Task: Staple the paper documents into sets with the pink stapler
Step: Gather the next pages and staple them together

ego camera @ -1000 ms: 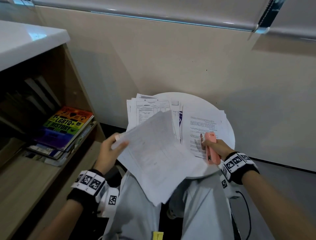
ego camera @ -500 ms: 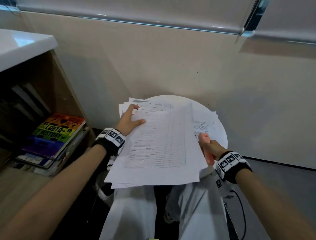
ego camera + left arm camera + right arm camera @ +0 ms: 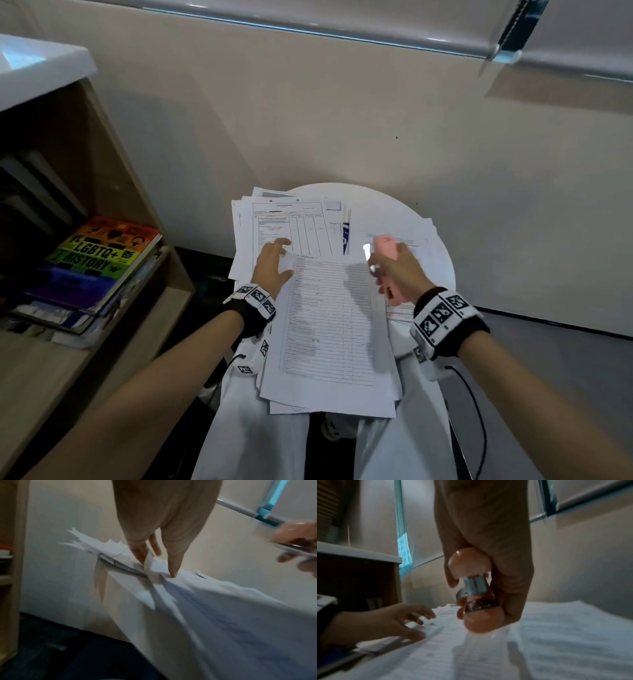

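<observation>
A set of printed paper sheets (image 3: 329, 329) lies from the round white table (image 3: 376, 202) down over my lap. My left hand (image 3: 287, 258) pinches its curled top-left corner; in the left wrist view my left hand's fingers (image 3: 173, 566) press and fold that corner (image 3: 150, 563). My right hand (image 3: 385, 267) grips the pink stapler (image 3: 385, 246), held just above the set's top-right edge, metal mouth pointing left. In the right wrist view the stapler (image 3: 476, 591) hangs over the sheets (image 3: 488, 655), its jaws apart and not on paper. A further pile of documents (image 3: 284, 219) lies on the table behind.
More sheets (image 3: 414, 236) lie on the table's right side under the stapler hand. A wooden shelf unit (image 3: 113, 178) with stacked books (image 3: 99, 260) stands close on the left. A beige wall runs right behind the table. A black cable (image 3: 476, 411) hangs by my right leg.
The paper set has come down flat onto table and lap. My left hand slid to its top-left corner, and my right hand brought the stapler left and up toward the top edge.
</observation>
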The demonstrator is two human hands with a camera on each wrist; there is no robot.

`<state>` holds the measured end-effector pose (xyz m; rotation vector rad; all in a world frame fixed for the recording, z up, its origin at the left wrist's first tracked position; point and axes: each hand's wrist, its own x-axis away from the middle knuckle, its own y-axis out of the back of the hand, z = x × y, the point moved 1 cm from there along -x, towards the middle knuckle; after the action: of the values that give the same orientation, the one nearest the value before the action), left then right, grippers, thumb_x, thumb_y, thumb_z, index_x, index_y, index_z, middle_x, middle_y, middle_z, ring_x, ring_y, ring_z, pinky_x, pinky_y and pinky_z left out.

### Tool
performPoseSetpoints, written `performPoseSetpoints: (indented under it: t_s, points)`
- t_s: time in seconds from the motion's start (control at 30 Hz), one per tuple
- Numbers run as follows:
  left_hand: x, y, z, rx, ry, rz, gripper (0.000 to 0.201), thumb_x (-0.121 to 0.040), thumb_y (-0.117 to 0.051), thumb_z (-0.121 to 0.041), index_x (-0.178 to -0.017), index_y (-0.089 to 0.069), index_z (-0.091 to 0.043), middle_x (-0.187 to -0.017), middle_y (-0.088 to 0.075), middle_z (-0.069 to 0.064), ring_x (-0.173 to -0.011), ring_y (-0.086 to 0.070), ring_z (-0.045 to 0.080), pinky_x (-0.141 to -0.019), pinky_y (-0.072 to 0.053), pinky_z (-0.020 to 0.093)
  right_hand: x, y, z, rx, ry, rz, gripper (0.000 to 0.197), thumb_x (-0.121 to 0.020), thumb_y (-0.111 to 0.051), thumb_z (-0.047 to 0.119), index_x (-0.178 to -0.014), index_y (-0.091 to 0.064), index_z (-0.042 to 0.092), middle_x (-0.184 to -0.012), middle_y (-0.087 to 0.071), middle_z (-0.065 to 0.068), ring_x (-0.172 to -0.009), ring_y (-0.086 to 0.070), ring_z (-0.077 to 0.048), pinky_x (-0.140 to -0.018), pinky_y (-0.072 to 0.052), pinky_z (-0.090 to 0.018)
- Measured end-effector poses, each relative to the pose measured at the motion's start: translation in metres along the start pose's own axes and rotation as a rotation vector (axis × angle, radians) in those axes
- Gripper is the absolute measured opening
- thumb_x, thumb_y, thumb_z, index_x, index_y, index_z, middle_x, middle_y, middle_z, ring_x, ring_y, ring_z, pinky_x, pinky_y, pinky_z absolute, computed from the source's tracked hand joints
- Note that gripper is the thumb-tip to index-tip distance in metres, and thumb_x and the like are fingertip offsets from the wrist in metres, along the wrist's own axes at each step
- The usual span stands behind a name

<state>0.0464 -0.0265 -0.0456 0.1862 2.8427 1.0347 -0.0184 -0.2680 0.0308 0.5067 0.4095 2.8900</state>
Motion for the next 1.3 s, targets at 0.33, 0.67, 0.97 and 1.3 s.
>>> performPoseSetpoints:
  t_s: [0.33,0.67,0.97,1.3]
  points:
    - [0.018,-0.004,0.005,-0.624,-0.174,0.291,0.044,-0.1,-0.04,-0.019,-0.144,-0.035,-0.019,-0.153,-0.025,-0.004,-0.138,-0.026,0.021,-0.105,-0.032,0.039,-0.013,-0.102,-0.02,0.334,-0.101,0.127,0.05,-0.092,-0.054,0.036,-0.131,-0.039,0.007,-0.119,-0.056,-0.017,-0.094,-0.064,-0.032,-0.072,-0.057,-0.043]
    - [0.013,-0.004,0.006,-0.848,-0.274,0.328,0.048,-0.103,-0.032,-0.024,-0.149,-0.022,-0.021,-0.157,-0.017,-0.01,-0.14,-0.025,0.021,-0.103,-0.035,0.037,-0.022,-0.121,-0.018,0.492,-0.006,0.085,0.048,-0.094,-0.049,0.036,-0.135,-0.032,0.016,-0.119,-0.055,-0.021,-0.094,-0.064,-0.038,-0.081,-0.055,-0.049]
    - [0.011,-0.006,0.011,-0.695,-0.221,0.341,0.05,-0.101,-0.039,-0.02,-0.149,-0.026,-0.021,-0.156,-0.022,-0.011,-0.141,-0.022,0.018,-0.107,-0.033,0.035,-0.028,-0.124,-0.021,0.501,0.002,0.095,0.045,-0.095,-0.048,0.034,-0.134,-0.032,0.017,-0.119,-0.056,-0.02,-0.093,-0.065,-0.036,-0.08,-0.056,-0.05]
    - [0.01,-0.005,0.014,-0.704,-0.245,0.336,0.048,-0.101,-0.039,-0.022,-0.148,-0.029,-0.021,-0.155,-0.023,-0.011,-0.14,-0.024,0.019,-0.107,-0.035,0.037,-0.025,-0.141,-0.025,0.525,-0.096,0.0,0.045,-0.099,-0.041,0.024,-0.139,-0.027,0.008,-0.125,-0.051,-0.021,-0.106,-0.057,-0.037,-0.073,-0.043,-0.036]
